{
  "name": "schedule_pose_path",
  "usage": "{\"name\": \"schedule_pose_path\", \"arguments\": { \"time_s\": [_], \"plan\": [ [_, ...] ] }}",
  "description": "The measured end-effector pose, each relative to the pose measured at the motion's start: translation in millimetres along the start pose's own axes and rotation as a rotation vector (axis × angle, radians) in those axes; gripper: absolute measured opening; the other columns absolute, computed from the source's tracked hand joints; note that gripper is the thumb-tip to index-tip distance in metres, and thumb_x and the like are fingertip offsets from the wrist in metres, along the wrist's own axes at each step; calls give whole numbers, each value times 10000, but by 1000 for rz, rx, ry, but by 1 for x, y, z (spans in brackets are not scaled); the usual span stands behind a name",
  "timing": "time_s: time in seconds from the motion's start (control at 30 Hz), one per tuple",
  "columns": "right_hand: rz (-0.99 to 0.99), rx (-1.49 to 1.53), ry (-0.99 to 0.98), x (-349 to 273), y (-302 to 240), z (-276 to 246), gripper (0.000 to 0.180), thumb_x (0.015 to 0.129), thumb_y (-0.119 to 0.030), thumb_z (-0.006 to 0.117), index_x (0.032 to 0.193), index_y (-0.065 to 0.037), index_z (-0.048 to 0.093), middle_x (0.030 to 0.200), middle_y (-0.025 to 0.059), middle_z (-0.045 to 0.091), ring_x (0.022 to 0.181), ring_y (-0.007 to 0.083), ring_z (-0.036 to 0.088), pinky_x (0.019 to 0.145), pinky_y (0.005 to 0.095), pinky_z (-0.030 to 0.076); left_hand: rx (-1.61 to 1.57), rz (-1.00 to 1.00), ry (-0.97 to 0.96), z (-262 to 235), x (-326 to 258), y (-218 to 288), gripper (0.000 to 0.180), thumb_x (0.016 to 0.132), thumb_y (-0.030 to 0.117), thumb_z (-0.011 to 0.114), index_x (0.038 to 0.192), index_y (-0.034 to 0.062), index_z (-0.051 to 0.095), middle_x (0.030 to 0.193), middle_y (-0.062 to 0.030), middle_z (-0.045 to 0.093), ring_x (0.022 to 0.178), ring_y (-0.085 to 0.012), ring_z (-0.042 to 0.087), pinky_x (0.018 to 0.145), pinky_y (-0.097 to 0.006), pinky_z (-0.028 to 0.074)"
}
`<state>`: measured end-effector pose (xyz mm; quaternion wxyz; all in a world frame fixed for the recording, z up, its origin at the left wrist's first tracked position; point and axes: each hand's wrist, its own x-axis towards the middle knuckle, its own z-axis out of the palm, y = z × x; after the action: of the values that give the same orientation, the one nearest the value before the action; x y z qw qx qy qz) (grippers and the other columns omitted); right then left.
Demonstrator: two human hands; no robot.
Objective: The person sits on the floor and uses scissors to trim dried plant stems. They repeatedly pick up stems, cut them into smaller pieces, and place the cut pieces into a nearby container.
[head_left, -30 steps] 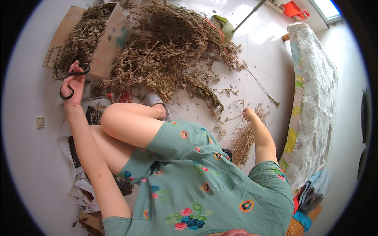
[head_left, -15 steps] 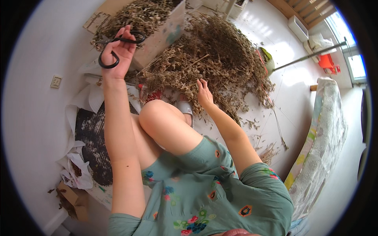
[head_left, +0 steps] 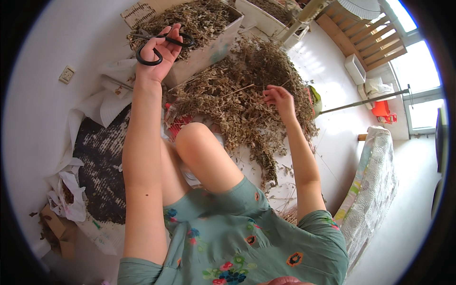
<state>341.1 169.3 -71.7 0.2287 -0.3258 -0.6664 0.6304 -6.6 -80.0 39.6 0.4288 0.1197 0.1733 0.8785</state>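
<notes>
A pair of black-handled scissors [head_left: 151, 62] rests in my left hand [head_left: 159, 59], palm up, the loops around my thumb and fingers and the blades pointing left. That hand is over the near edge of a box [head_left: 204, 54] heaped with dried, brown plant bits [head_left: 185, 21]. My right hand [head_left: 280, 99] is above a large pile of dried plant stems [head_left: 237, 90] on the floor. Its fingers are bent in toward the thumb, and whatever they pinch, if anything, is too small to make out.
A green-headed broom or rake [head_left: 316, 99] with a long pole lies right of the pile. Farther right stands a mattress [head_left: 370, 175] on edge. Black-and-white matting [head_left: 102, 161], a white plastic bag [head_left: 66, 197] and a cardboard box [head_left: 59, 225] lie at left. A second bin [head_left: 259, 21] stands behind.
My right hand has shifted right and slightly up over the pile, its fingers more bent. The view has turned a little, and my left hand still holds the scissors.
</notes>
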Motion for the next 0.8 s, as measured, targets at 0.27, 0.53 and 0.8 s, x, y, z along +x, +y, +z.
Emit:
{"name": "schedule_pose_path", "arguments": {
  "time_s": [0.27, 0.53, 0.8],
  "plan": [
    [-171, 729, 354, -90, -51, -128, 304, 970, -123, 549, 1239, 16, 528, 1101, 127, 641, 900, 167, 620, 813, 277, 554, -59, -51, -2, -12, -2, -6, 338, 843, -24, 432, 1170, -98, 470, 1336, -257, 484, 1087, -298, 590, 990, -413, 476],
    [-200, 664, 598, -241, -17, -221, 278, 1002, -161, 489, 1234, -13, 527, 1172, 106, 619, 995, 171, 611, 876, 288, 528, -28, -162, -78, -38, -3, -1, 388, 820, -35, 432, 1190, -97, 533, 1373, -208, 484, 1110, -322, 568, 998, -427, 453],
    [87, -1436, 431, -454, 66, -240, 158, 872, -26, 548, 992, -94, 624, 1029, 60, 620, 963, 290, 602, 787, 378, 524, 46, -324, -280, -79, 2, 47, 661, 810, -102, 429, 1441, -80, 233, 1464, -187, 363, 1237, -332, 468, 1085, -455, 362]
  ]
}}
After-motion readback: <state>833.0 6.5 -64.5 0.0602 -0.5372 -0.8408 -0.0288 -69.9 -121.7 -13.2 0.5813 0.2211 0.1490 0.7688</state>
